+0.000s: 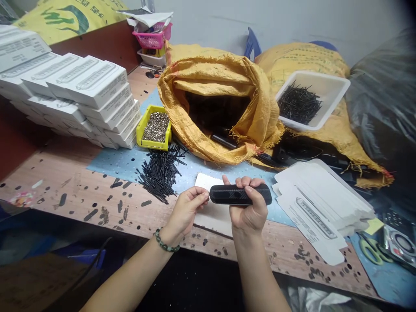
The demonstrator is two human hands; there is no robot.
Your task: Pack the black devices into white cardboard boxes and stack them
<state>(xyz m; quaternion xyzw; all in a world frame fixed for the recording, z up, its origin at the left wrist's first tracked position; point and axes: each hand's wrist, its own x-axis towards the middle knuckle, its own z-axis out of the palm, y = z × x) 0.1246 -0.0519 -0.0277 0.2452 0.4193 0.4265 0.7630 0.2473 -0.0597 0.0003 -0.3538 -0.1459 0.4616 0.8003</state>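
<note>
My right hand [250, 208] grips a black textured bar [240, 195] across its fingers and thumb. The fingertips of my left hand [186, 214] pinch the bar's left end, and anything small between them is hidden. A beaded bracelet [166, 240] circles my left wrist. Under the hands lies a white card [208, 182], partly hidden by them. A loose pile of black pins [159, 173] spreads just left of the card, on a blue mat [110, 160]. Flat white box blanks [318, 208] lie to the right of my right hand.
Stacked white boxes [97, 86] fill the left of the stained wooden table [65, 186]. Behind them are a yellow bin of small parts [154, 128], an open yellow sack [214, 73] and a white tray of black pins [312, 97]. Green-handled scissors [372, 249] lie at right.
</note>
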